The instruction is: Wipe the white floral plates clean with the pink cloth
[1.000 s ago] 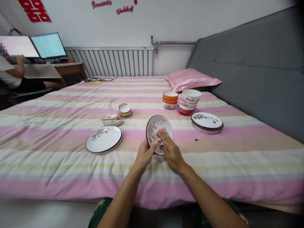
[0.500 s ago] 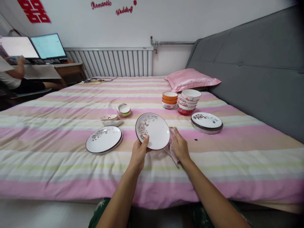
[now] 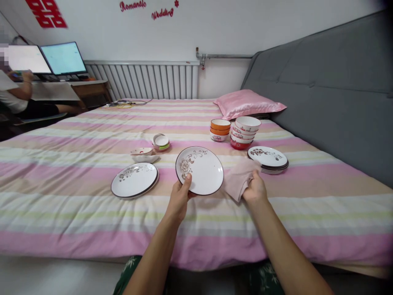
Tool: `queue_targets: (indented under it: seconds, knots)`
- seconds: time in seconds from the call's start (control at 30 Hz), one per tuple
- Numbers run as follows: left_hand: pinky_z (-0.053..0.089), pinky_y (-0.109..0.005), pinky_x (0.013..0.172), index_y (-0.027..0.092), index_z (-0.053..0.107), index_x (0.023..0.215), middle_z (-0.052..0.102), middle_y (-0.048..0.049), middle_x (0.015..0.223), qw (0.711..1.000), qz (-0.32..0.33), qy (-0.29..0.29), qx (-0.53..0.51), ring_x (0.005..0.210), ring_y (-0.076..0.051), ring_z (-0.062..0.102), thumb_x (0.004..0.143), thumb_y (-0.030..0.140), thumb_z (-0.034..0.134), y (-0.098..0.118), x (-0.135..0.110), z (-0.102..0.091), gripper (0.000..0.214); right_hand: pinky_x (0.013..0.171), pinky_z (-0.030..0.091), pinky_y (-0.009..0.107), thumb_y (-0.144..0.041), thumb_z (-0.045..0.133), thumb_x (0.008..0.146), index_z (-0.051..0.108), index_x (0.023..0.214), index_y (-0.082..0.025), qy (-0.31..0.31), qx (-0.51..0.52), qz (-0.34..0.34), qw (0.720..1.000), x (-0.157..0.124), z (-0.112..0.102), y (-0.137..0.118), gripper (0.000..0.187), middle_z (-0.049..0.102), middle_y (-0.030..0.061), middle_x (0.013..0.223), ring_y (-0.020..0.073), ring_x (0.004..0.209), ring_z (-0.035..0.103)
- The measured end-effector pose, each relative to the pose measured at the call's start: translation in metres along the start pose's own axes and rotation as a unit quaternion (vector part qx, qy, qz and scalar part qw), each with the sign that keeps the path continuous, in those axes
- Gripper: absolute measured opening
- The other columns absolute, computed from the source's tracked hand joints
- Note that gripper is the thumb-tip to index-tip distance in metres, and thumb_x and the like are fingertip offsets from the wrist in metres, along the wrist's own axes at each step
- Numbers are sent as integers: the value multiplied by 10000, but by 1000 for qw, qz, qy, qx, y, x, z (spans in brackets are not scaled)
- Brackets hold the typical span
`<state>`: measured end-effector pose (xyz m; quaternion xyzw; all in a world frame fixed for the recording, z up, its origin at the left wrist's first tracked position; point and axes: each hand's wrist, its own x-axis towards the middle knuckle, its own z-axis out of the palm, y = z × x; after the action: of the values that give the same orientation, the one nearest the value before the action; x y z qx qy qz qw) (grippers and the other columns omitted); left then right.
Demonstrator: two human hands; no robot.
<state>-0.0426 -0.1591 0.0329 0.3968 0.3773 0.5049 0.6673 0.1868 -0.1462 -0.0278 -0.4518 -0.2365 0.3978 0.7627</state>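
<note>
My left hand (image 3: 180, 196) grips a white plate (image 3: 204, 172) with a dark rim and a brown flower pattern, thumb on its face and fingers underneath. The plate is held tilted towards me above the bed. To its right, my right hand (image 3: 255, 187) is closed on a pale pink cloth (image 3: 239, 177), which hangs spread out beside the plate's right edge. Matching plates are stacked on the left (image 3: 135, 180) and on the right (image 3: 267, 157), just beyond my right hand.
On the striped bed (image 3: 92, 205) stand orange-topped bowls (image 3: 220, 128), a taller bowl stack (image 3: 245, 133), small dishes (image 3: 161, 141) and boat-shaped dishes (image 3: 143, 155). A pink pillow (image 3: 247, 103) and a grey headboard (image 3: 331, 82) lie behind. A person (image 3: 18, 96) sits at a desk, far left.
My right hand has moved right, away from the plate's edge, and the cloth has come out from behind the plate into full view. My left hand keeps the plate nearly still.
</note>
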Motion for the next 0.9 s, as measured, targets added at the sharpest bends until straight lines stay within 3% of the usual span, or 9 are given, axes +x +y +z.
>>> queue_targets:
  seconds: [0.13,0.27,0.37,0.53,0.63,0.73,0.83,0.9]
  knots:
    - [561,-324,683,114,619,1073,656,-149,1092,1000,-12,-10,16,970,-264,614,739,488,636,-2,-1,2,502,821,517,474,-542,282,876,637,994,-201,15,46,91,995,-10,12,-5,505,710,85,911,232,908,662]
    - [559,-320,665,119,626,1055,674,-141,1042,999,-45,-15,19,906,-246,634,733,486,644,-5,-3,5,489,866,488,492,-602,312,853,615,1088,-174,-82,27,43,995,-26,26,-15,575,696,108,1011,257,982,639]
    - [557,-324,656,112,630,1036,685,-142,987,997,-66,-19,28,869,-241,642,728,496,645,-7,-4,7,492,895,477,473,-582,381,843,589,1141,-183,-117,22,-4,993,-36,32,-20,540,664,98,1108,257,1026,620]
    - [551,-322,642,117,634,1007,691,-128,930,997,-59,-22,44,820,-228,644,728,519,631,-10,-3,7,489,856,499,407,-591,392,834,661,953,-182,-138,9,12,990,-45,37,-20,505,700,85,992,239,945,647]
    - [542,-307,627,118,633,993,691,-116,903,997,-51,-18,54,783,-211,639,727,522,628,-9,-3,7,483,798,510,349,-547,485,811,657,892,-163,-114,-24,-2,993,-45,38,-16,428,697,80,887,201,853,650]
    - [527,-275,605,117,635,961,690,-102,862,997,-42,-12,66,747,-189,630,727,517,630,-8,-3,8,464,737,510,310,-437,661,711,606,947,-181,-44,-87,-69,993,-42,35,-7,353,646,30,816,162,782,621]
    - [518,-261,595,112,631,943,688,-95,832,997,-32,-8,72,731,-180,622,729,515,628,-8,-4,8,456,797,492,313,-387,717,647,568,990,-188,0,-174,-143,974,-38,33,2,424,597,40,934,169,910,577]
    - [519,-268,606,113,619,982,689,-98,858,997,-24,-12,68,746,-183,623,740,508,621,-9,-4,8,463,822,486,333,-410,716,639,541,1028,-184,9,-220,-139,966,-39,32,8,483,583,67,1015,186,959,565]
